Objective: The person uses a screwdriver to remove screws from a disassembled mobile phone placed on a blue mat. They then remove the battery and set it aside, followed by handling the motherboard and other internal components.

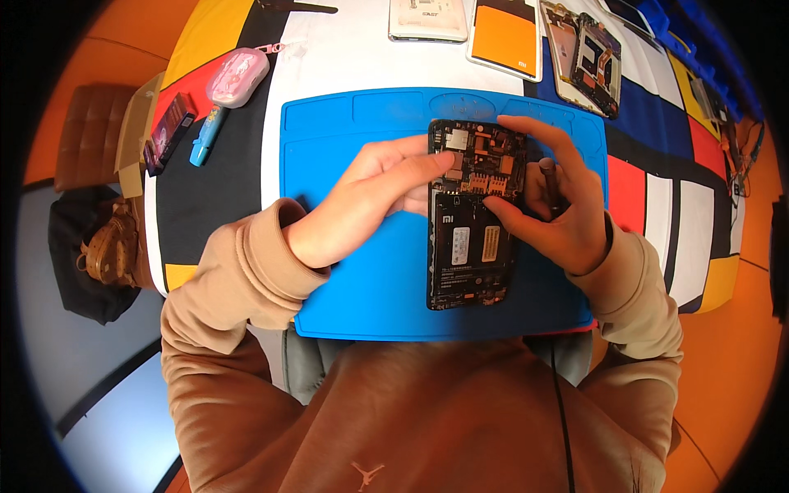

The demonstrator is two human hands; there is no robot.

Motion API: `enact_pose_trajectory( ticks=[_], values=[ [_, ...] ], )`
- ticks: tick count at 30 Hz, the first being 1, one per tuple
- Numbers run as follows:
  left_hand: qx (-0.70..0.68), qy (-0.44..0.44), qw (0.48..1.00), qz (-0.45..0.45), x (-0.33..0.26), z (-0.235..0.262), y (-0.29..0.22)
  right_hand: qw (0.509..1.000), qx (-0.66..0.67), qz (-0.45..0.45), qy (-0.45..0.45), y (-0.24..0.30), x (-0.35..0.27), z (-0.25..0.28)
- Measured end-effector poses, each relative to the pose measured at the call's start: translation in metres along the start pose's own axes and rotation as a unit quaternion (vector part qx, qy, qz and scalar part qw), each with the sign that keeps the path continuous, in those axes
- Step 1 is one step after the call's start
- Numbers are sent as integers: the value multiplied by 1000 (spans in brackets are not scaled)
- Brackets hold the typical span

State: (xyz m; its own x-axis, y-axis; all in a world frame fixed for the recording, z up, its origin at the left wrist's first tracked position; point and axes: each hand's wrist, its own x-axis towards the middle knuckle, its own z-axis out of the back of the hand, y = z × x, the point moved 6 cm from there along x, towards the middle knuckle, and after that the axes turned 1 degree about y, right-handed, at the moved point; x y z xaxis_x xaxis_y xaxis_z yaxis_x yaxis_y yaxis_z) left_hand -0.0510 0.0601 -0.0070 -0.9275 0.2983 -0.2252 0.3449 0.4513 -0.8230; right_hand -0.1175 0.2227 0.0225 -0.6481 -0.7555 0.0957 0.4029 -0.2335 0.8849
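Observation:
Above the blue silicone mat [370, 287], I hold a smartphone [470, 275] with its back cover off. Its upper part bares the circuit board [472, 156], and a black battery with two labels fills the lower part. My left hand [370, 185] is closed on the phone's left side, the thumb lying over the board. Around the upper right edge, my right hand [575, 218] grips the phone with index finger and thumb. A dark, slim screwdriver-like tool [550, 177] is tucked into the right hand's curled fingers; its tip is hidden.
Left of the mat lie a pink case [237, 78], a blue tube-shaped item [209, 135] and a dark box [171, 130]. Along the far side are a white device [427, 18], an orange-backed device [505, 39] and opened phone parts [597, 64]. Blue bins [686, 41] stand far right.

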Motion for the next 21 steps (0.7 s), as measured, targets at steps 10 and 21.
enact_pose_trajectory(
  ticks=[10, 21],
  values=[
    [49, 19, 998, -31, 1, -5, -3, 998, -38, 40, -24, 7, -2, 4],
    [59, 9, 998, -37, 2, -7, -2, 1000, 0, 1, -4, 6, -6, 4]
  ],
)
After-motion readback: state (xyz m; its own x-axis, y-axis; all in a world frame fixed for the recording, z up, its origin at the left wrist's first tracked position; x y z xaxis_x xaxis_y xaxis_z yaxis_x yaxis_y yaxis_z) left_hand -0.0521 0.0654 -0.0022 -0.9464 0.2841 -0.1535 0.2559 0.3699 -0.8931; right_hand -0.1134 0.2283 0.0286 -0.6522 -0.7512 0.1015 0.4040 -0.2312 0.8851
